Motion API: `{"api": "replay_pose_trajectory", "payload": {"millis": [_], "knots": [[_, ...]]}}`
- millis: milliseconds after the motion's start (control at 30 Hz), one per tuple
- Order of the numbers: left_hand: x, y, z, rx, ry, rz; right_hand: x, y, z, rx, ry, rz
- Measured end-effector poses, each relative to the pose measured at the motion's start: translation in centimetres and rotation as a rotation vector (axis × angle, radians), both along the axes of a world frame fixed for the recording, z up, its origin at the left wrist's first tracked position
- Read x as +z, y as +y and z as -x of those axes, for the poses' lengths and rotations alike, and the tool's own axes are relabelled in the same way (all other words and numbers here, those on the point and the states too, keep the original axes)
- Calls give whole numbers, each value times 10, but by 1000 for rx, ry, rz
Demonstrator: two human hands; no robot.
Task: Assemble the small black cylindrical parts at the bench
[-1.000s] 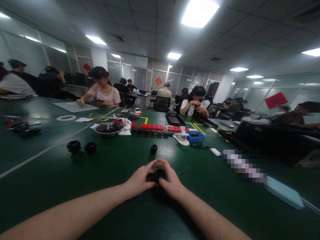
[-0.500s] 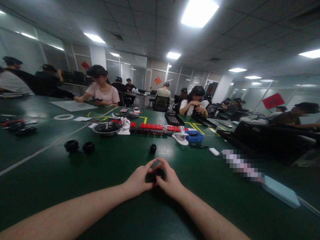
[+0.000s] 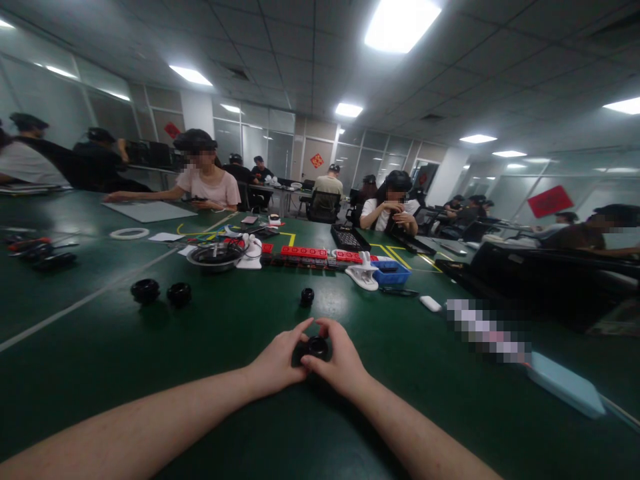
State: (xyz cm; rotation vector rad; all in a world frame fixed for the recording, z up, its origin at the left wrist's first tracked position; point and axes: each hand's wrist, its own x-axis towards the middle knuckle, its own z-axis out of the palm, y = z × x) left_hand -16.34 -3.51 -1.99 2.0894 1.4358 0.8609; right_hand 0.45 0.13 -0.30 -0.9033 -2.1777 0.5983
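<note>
In the head view, a small black round part (image 3: pixel 317 346) with a hollow opening sits between my two hands, low over the table. My left hand (image 3: pixel 280 357) curls round its left side, fingers bent and partly hidden behind it. From the right, my right hand (image 3: pixel 343 357) holds it, with the thumb across its near side and the fingers arched over the far side. A little farther out stands a smaller black part (image 3: pixel 307 297) of similar look. Two more black round parts, one (image 3: pixel 145 291) slightly bigger than the other (image 3: pixel 179 294), stand to the left.
Across the green table (image 3: pixel 225 327) lie a metal bowl (image 3: pixel 215 259) with dark contents, a row of red and black blocks (image 3: pixel 304 253), a white clamp (image 3: pixel 363 272) and a blue bin (image 3: pixel 391 272). A light blue case (image 3: pixel 565 383) lies right. Co-workers sit beyond.
My right thumb has shifted left across the black part, and more of its opening shows. A co-worker at the far left has stretched an arm farther left over a grey board.
</note>
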Motion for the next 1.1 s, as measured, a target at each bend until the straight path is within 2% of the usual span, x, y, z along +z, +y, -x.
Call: {"api": "replay_pose_trajectory", "payload": {"millis": [133,300,367,600,833,900,1033,1100], "knots": [[4,-2,-2,31,45,-11,1,-2,4,18,11,27],[3,0,-3,26,72,-47,4,-4,1,218,78,77],[0,1,-3,27,59,-50,4,-3,-2,252,92,93],[-3,2,0,7,20,-6,-1,1,-4,108,54,32],[2,0,-1,-10,2,26,-2,0,1,-7,21,48],[1,0,-1,-3,5,30,0,-1,1,35,27,71],[-6,2,1,20,21,-4,6,-3,-3,242,40,92],[-7,2,1,19,20,-5,8,-4,-5,263,35,68]]}}
